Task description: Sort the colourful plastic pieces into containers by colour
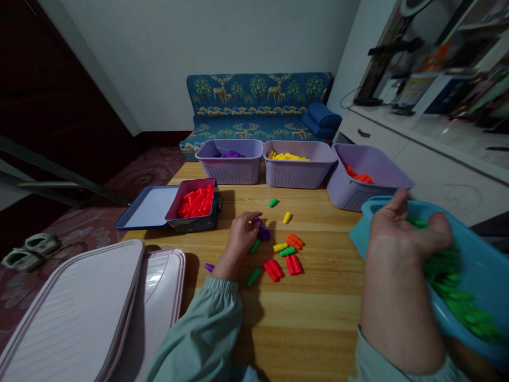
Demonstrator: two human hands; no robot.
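My left hand (241,236) is low over the wooden table, its fingers curled on small purple plastic pieces (264,234). Part of the purple pieces is hidden behind the fingers. Close by lie green pieces (253,277), red pieces (294,264), orange pieces (295,241) and yellow pieces (280,247). Another purple piece (209,267) lies left of my left wrist. My right hand (409,228) is held palm up over the near edge of a blue bin (481,265), fingers apart, with nothing visible in it. Green pieces (449,286) fill the bottom of that bin.
Along the table's far edge stand lilac bins holding purple (230,170), yellow (300,172) and orange (345,185) pieces. An open tin box (194,222) of red pieces sits at left. Pale lids (79,307) are stacked at front left. A patterned sofa (258,101) stands behind.
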